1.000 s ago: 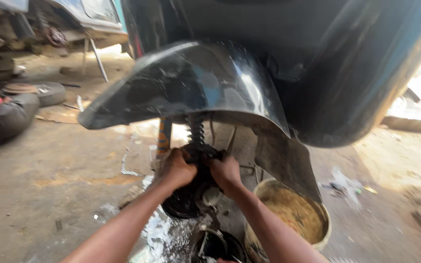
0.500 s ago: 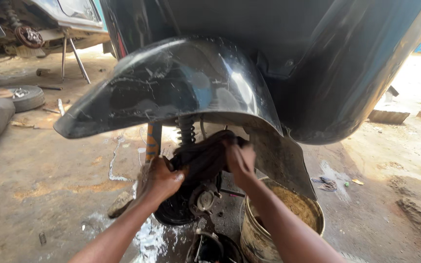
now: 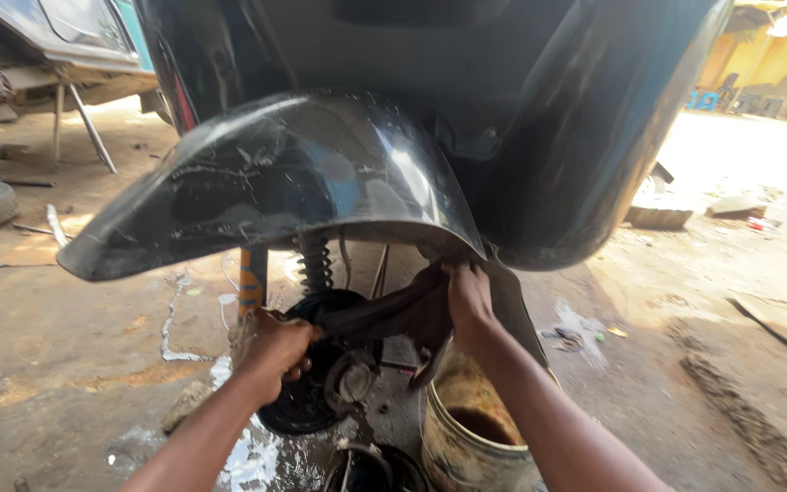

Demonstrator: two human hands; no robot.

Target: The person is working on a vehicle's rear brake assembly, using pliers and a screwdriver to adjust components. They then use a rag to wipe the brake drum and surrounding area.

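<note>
Dusty workshop ground (image 3: 66,337) spread below a black scooter, its fender (image 3: 266,182) filling the middle of the frame. Under it, a dark rag (image 3: 384,314) stretched between both hands, its long axis running from lower left up to the right. The left hand (image 3: 270,351) was clenched on the lower end beside the wheel hub (image 3: 321,383); the right hand (image 3: 466,305) pinched the upper end, probably against the fender's edge. A dirty bucket (image 3: 466,428) stood below.

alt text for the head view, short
Two bare hands stretch a dark rag under a black scooter's front mudguard: left hand by the wheel hub, right hand at the mudguard's rear edge. A dirty bucket stands below.
</note>
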